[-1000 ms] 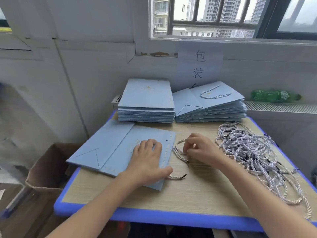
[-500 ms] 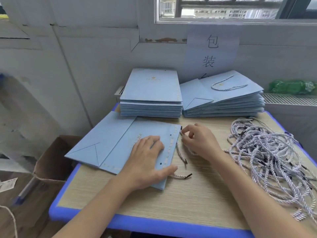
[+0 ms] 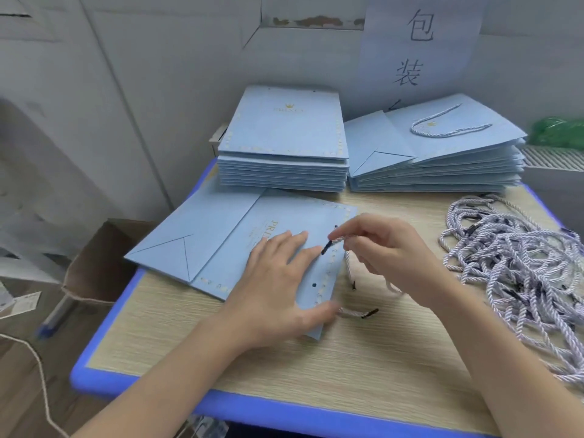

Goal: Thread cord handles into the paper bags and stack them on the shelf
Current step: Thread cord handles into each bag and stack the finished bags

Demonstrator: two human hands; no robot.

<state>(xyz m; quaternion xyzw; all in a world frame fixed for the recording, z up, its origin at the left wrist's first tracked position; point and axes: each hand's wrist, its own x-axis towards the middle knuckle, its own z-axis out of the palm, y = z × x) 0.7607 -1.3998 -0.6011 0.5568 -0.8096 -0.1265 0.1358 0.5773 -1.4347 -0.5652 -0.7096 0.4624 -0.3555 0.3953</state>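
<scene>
A flat light-blue paper bag (image 3: 221, 245) lies on the table, its punched edge toward the right. My left hand (image 3: 278, 286) rests flat on it with straight fingers, thumb near the lower corner. My right hand (image 3: 388, 251) pinches a white twisted cord (image 3: 349, 267) just behind its black tip, which hovers above the bag's edge between two holes. Another cord end (image 3: 360, 312) sticks out from under the bag by my left thumb.
A stack of bags without handles (image 3: 284, 153) and a stack with cord handles (image 3: 436, 159) stand at the back. A heap of loose cords (image 3: 512, 263) fills the table's right side. A cardboard box (image 3: 98, 267) sits on the floor at the left.
My right hand has lifted the cord's black tip from beside the bag's edge to above the bag. My left hand has stayed pressed on the bag. The camera has tilted down.
</scene>
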